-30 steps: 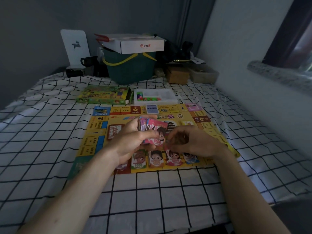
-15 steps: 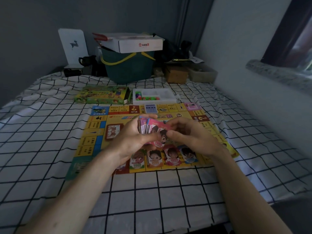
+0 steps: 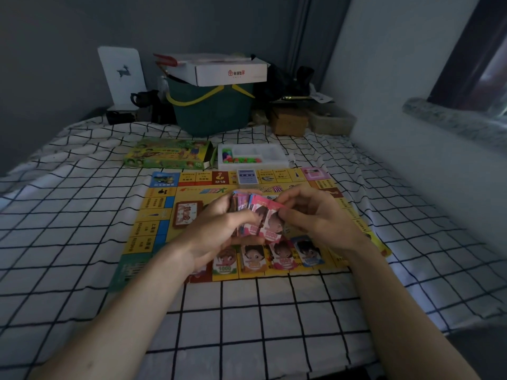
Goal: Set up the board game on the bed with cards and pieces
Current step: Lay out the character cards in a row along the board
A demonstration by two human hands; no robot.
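Right above the game board (image 3: 153, 223), the left hand (image 3: 219, 229) grips the card stack (image 3: 242, 207) upright while the right hand (image 3: 315, 218) pinches its frontmost pink card (image 3: 267, 220), nearest that hand, long axis vertical, over the row of cards (image 3: 274, 259) below.

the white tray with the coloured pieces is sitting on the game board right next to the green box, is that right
Not quite. In the head view the white tray lies on the checked bed sheet, just beyond the far edge of the game board, not on it. It does sit right next to the green box, with the coloured pieces inside.
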